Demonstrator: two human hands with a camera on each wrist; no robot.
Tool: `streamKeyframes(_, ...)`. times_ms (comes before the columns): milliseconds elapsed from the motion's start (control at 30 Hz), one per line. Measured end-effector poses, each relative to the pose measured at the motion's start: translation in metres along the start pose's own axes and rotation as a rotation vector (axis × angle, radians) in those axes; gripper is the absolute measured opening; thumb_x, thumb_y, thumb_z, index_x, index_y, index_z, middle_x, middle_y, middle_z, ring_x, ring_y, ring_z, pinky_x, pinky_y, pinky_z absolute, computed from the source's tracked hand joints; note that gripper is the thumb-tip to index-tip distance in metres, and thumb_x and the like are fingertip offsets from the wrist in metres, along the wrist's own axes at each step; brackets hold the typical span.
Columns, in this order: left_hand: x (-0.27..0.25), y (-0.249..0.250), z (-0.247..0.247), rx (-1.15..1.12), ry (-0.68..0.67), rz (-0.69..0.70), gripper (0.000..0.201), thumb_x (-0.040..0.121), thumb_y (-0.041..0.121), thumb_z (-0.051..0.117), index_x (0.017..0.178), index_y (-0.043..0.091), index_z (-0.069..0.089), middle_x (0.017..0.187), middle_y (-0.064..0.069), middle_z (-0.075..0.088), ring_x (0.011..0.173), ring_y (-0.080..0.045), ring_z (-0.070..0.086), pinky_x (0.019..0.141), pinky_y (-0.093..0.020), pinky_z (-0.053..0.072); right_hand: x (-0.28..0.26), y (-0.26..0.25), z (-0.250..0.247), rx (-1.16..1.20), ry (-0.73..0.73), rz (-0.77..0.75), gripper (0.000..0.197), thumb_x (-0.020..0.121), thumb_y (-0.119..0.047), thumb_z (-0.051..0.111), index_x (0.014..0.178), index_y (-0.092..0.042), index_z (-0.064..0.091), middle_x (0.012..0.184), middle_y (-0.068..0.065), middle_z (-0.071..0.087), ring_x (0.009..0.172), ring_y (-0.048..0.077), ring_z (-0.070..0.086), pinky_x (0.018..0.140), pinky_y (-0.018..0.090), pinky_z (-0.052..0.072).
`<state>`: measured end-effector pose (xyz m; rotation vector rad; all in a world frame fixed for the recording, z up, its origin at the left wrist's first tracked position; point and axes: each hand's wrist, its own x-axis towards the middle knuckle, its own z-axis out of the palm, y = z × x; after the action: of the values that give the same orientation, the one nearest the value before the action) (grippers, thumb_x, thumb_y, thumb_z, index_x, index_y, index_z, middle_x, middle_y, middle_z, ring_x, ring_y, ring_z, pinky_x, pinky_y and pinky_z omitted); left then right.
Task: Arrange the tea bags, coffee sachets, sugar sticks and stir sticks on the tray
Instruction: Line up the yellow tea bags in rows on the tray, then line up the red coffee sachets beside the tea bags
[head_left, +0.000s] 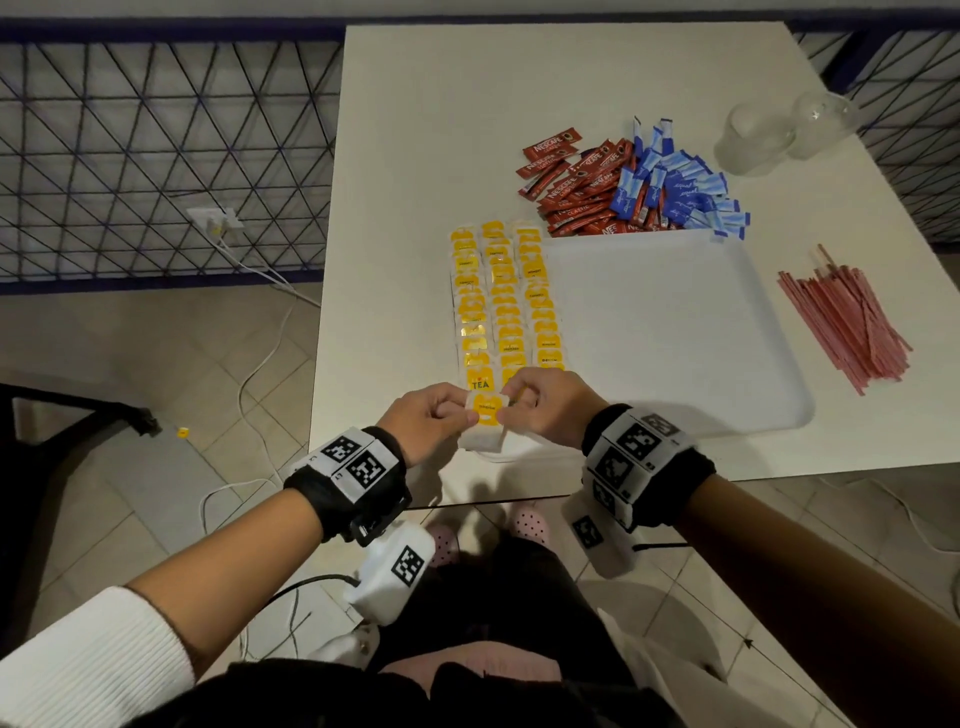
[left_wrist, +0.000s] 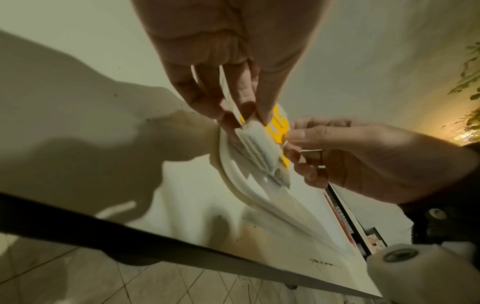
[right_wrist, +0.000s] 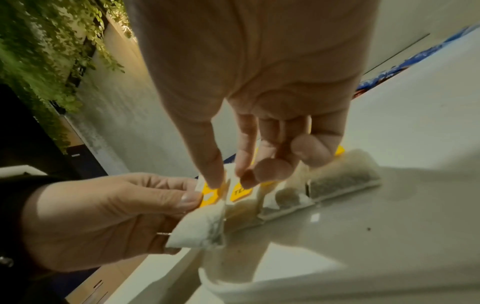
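Both hands hold one tea bag (head_left: 485, 422) with a yellow tag over the near-left corner of the white tray (head_left: 675, 332). My left hand (head_left: 460, 413) pinches its left edge, and my right hand (head_left: 508, 404) pinches the tag's right side. In the left wrist view my left hand (left_wrist: 249, 117) grips the tea bag (left_wrist: 259, 144). In the right wrist view the thumb and forefinger of my right hand (right_wrist: 230, 180) nip the tea bag (right_wrist: 200, 228). Three rows of tea bags (head_left: 504, 306) lie along the tray's left side. Behind the tray are red coffee sachets (head_left: 571, 182) and blue sugar sticks (head_left: 680, 187). Red stir sticks (head_left: 844, 322) lie to its right.
Two clear plastic cups (head_left: 763, 137) stand at the table's far right. The white table (head_left: 441, 130) ends just below my hands, with tiled floor and cables beyond. A wire fence runs along the left and back. The tray's middle and right are bare.
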<state>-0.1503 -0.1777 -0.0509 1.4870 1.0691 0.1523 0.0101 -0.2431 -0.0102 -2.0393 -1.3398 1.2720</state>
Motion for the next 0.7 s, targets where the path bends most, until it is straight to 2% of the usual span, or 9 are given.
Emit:
streamKeyframes(67, 0.001, 0.000, 0.003, -0.016, 0.002, 0.010, 0.021, 0.087, 0.005, 0.061, 0.080, 0.024, 0.056, 0.039, 0.019, 0.046, 0.044, 0.007, 0.043, 0.066, -0.020, 0.035, 0.003, 0.000, 0.000, -0.060, -0.004, 0.010, 0.010, 0.085, -0.016, 0.064, 0.087, -0.015, 0.054, 0.062, -0.011, 0.042, 0.062, 0.007, 0.042, 0.056, 0.010, 0.031)
streamKeyframes(133, 0.001, -0.001, 0.006, -0.014, 0.021, 0.017, 0.022, 0.085, 0.007, 0.064, 0.079, 0.025, 0.053, 0.041, 0.019, 0.052, 0.045, 0.009, 0.048, 0.068, -0.019, 0.038, 0.007, -0.002, 0.000, -0.128, -0.002, 0.040, 0.009, 0.085, -0.019, 0.063, 0.084, -0.016, 0.054, 0.065, -0.011, 0.041, 0.074, 0.013, 0.045, 0.058, 0.011, 0.031)
streamKeyframes(233, 0.000, -0.002, 0.006, 0.018, 0.045, 0.028, 0.023, 0.082, 0.010, 0.069, 0.080, 0.026, 0.052, 0.053, 0.013, 0.061, 0.052, 0.007, 0.055, 0.071, -0.017, 0.042, 0.015, -0.006, 0.001, -0.247, -0.026, 0.096, 0.013, 0.086, -0.022, 0.060, 0.077, -0.020, 0.052, 0.074, -0.006, 0.047, 0.083, 0.016, 0.048, 0.060, 0.020, 0.037)
streamKeyframes(300, -0.002, -0.002, 0.004, 0.048, 0.059, 0.030, 0.025, 0.080, 0.011, 0.071, 0.082, 0.026, 0.051, 0.062, 0.008, 0.062, 0.054, 0.006, 0.057, 0.068, -0.014, 0.043, 0.020, -0.008, 0.003, -0.282, -0.024, 0.125, 0.009, 0.086, -0.023, 0.060, 0.081, -0.019, 0.053, 0.087, -0.001, 0.052, 0.086, 0.016, 0.050, 0.069, 0.023, 0.038)
streamKeyframes(367, -0.002, 0.000, 0.003, 0.080, 0.086, 0.029, 0.026, 0.079, 0.012, 0.072, 0.086, 0.023, 0.049, 0.066, 0.005, 0.061, 0.058, -0.001, 0.058, 0.067, -0.013, 0.043, 0.023, -0.012, 0.004, -0.287, -0.009, 0.151, 0.007, 0.086, -0.023, 0.061, 0.087, -0.018, 0.056, 0.093, 0.001, 0.053, 0.087, 0.017, 0.051, 0.072, 0.024, 0.039)
streamKeyframes(500, 0.001, 0.004, 0.002, 0.269, 0.062, 0.009, 0.033, 0.078, 0.023, 0.074, 0.093, 0.017, 0.045, 0.067, 0.004, 0.049, 0.063, -0.010, 0.048, 0.062, -0.021, 0.038, 0.025, -0.018, 0.004, -0.349, 0.022, 0.191, 0.021, 0.087, -0.023, 0.060, 0.105, -0.011, 0.063, 0.109, 0.006, 0.060, 0.102, 0.023, 0.058, 0.080, 0.028, 0.045)
streamKeyframes(600, 0.007, 0.008, 0.002, 0.415, 0.018, -0.031, 0.036, 0.078, 0.032, 0.072, 0.091, 0.019, 0.042, 0.073, 0.008, 0.046, 0.074, -0.016, 0.048, 0.065, -0.025, 0.037, 0.027, -0.021, 0.006, -0.411, 0.042, 0.194, 0.014, 0.086, -0.024, 0.059, 0.096, -0.014, 0.062, 0.110, 0.007, 0.063, 0.100, 0.024, 0.060, 0.081, 0.031, 0.048)
streamKeyframes(700, 0.011, 0.011, 0.001, 0.525, -0.009, -0.049, 0.036, 0.078, 0.037, 0.071, 0.077, 0.026, 0.037, 0.074, 0.009, 0.045, 0.078, -0.017, 0.048, 0.058, -0.021, 0.032, 0.027, -0.023, 0.008, -0.486, 0.052, 0.199, 0.012, 0.086, -0.025, 0.057, 0.083, -0.014, 0.054, 0.105, 0.009, 0.063, 0.097, 0.026, 0.060, 0.082, 0.034, 0.050)
